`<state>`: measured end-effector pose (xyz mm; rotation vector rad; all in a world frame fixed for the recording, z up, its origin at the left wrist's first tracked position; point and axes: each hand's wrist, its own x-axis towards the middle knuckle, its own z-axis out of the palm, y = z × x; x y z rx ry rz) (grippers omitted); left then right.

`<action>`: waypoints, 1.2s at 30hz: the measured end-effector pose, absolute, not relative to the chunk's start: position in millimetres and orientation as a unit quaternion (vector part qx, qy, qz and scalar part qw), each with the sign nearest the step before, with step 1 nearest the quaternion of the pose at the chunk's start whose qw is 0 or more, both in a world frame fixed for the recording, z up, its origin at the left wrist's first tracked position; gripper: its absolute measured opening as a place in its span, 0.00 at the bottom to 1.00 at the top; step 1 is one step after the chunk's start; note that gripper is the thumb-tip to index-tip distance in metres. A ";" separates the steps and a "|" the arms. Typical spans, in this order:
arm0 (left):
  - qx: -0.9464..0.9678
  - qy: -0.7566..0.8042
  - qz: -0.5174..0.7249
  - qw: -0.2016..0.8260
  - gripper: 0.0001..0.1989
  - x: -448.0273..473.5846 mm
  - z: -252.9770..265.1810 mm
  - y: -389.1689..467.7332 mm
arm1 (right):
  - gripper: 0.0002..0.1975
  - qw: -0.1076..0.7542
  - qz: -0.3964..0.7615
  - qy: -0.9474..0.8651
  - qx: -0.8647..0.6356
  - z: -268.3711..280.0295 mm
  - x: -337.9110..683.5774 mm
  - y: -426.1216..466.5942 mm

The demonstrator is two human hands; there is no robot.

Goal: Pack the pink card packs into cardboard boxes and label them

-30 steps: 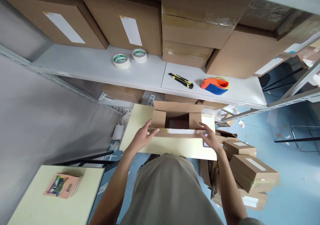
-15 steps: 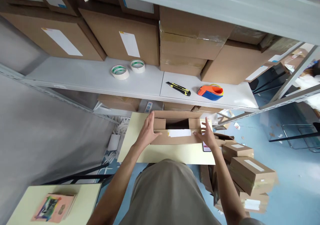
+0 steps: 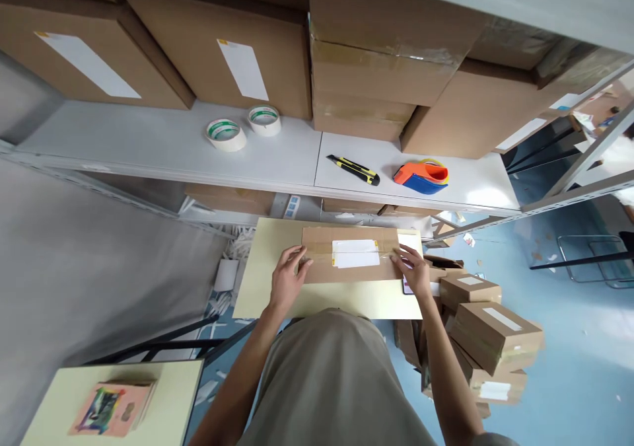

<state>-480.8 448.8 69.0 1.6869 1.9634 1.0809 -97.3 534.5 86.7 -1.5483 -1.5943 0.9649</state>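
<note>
A long cardboard box (image 3: 321, 271) lies on a pale yellow table (image 3: 366, 300), its top flaps folded down so that they meet. Across the seam runs a white label (image 3: 355, 248). At the left end, my left hand (image 3: 286, 279) grips the box, fingers at its upper corner and thumb on top. My right hand (image 3: 416, 274) holds the opposite end, fingertips on the edge near the label's height. Partly hidden beneath the right hand is a phone (image 3: 407, 289), with white paper (image 3: 410, 240) behind it.
On the grey shelf (image 3: 163, 139) ahead lie two tape rolls (image 3: 226, 135), a yellow-black utility knife (image 3: 354, 170) and an orange-blue tape dispenser (image 3: 421, 176). Larger cartons (image 3: 238, 56) stand behind them. Stacked boxes (image 3: 495, 334) occupy the floor at right. Books (image 3: 113, 408) lie on a side table.
The box's open top has become covered as its flaps came down. Both hands stay at its ends, with fingers now lower and closer over the edges. The view has shifted slightly.
</note>
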 end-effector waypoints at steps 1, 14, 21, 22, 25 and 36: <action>0.591 0.692 0.378 0.169 0.17 -480.6 71.6 449.5 | 0.29 0.351 0.373 -0.612 -0.603 86.1 -97.3 532.9; 0.651 0.685 0.277 0.172 0.19 -493.2 83.3 440.5 | 0.21 0.263 0.260 -0.722 -0.585 93.3 -115.2 492.3; 0.682 0.672 0.235 0.166 0.21 -491.7 84.5 432.9 | 0.20 0.229 0.227 -0.738 -0.593 95.9 -118.3 490.7; 0.685 0.672 0.227 0.169 0.22 -492.0 85.0 433.2 | 0.20 0.223 0.228 -0.742 -0.590 96.7 -118.4 492.1; 0.691 0.670 0.206 0.177 0.23 -493.6 87.4 435.5 | 0.19 0.207 0.232 -0.751 -0.583 99.0 -117.5 495.7; 0.673 0.706 0.163 0.149 0.20 -476.8 121.3 471.1 | 0.17 0.142 0.192 -0.808 -0.539 103.8 -101.3 515.6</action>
